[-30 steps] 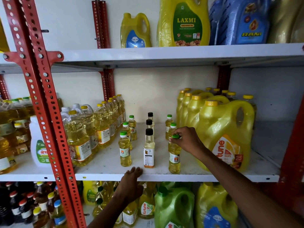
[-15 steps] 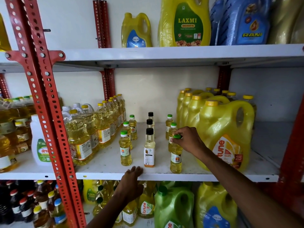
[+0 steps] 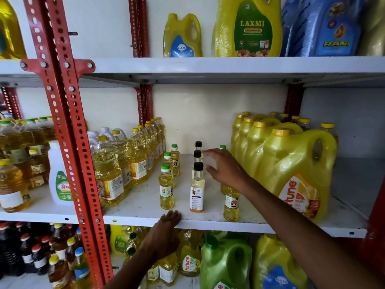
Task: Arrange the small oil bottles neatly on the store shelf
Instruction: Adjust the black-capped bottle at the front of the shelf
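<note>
Small oil bottles stand in three rows on the white middle shelf (image 3: 137,205). The left row has green-capped yellow bottles (image 3: 166,187), and the middle row has black-capped pale bottles (image 3: 197,188). The right row's front bottle (image 3: 231,202) stands near the shelf edge, its cap hidden behind my right arm. My right hand (image 3: 226,168) hovers with fingers spread between the middle and right rows, holding nothing. Fingers of my left hand (image 3: 164,236) rest flat on the shelf's front edge.
Large yellow Fortune jugs (image 3: 291,170) crowd the right side, close to my right arm. Mid-size oil bottles (image 3: 116,163) line the left beside a red slotted upright (image 3: 68,132). More jugs sit on the shelves above and below.
My right hand let go of the front right bottle's green cap and moved left and back, fingers now spread. The left hand stays on the shelf edge.
</note>
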{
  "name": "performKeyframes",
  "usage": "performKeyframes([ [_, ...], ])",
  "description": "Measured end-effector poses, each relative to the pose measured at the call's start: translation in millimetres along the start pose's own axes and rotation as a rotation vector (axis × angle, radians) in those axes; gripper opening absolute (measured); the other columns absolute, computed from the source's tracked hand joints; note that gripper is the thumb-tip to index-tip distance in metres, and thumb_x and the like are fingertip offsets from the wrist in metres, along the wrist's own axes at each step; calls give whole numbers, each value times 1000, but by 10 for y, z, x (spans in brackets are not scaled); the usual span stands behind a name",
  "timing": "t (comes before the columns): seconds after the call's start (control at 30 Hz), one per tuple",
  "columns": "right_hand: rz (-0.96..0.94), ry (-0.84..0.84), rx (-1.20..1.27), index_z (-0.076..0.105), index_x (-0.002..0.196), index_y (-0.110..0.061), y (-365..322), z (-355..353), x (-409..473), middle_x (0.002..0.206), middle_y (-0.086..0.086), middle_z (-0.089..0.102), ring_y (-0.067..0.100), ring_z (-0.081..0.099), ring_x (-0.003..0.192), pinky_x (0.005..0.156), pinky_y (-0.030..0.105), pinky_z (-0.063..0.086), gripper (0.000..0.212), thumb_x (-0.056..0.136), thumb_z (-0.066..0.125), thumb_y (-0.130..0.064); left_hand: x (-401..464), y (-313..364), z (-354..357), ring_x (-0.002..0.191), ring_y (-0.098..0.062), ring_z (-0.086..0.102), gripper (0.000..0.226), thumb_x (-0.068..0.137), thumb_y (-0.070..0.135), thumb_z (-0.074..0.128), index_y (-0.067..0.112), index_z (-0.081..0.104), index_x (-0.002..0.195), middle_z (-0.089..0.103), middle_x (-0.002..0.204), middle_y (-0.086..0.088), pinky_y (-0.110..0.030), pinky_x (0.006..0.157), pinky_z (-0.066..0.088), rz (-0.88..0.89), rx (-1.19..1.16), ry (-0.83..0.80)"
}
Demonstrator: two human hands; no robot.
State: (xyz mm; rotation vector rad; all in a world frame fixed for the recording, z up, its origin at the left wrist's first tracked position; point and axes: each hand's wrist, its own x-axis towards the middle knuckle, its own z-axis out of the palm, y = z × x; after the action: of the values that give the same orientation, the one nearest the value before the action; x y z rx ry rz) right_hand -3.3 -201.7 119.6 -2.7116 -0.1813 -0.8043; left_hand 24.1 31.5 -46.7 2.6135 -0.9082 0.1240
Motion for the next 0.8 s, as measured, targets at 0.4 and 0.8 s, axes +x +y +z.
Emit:
performKeyframes([
  [0.4,41,-171,145,74,104,-8,-88,212,367,105,11,76,23,69,98,84,29,51,26,81,75,-21,36,1,-6,153,-16,10,75,87,22,63,18,26,151,22,163,0,-34,126,10,-19,-75,21],
  [0.8,140,-135,206,70,115,-8,-165,285,295,116,13,72,23,66,112,87,21,45,45,74,81,-22,32,3,-12,153,-17,9,75,86,22,63,18,25,152,21,163,0,-33,125,8,-19,-96,11],
])
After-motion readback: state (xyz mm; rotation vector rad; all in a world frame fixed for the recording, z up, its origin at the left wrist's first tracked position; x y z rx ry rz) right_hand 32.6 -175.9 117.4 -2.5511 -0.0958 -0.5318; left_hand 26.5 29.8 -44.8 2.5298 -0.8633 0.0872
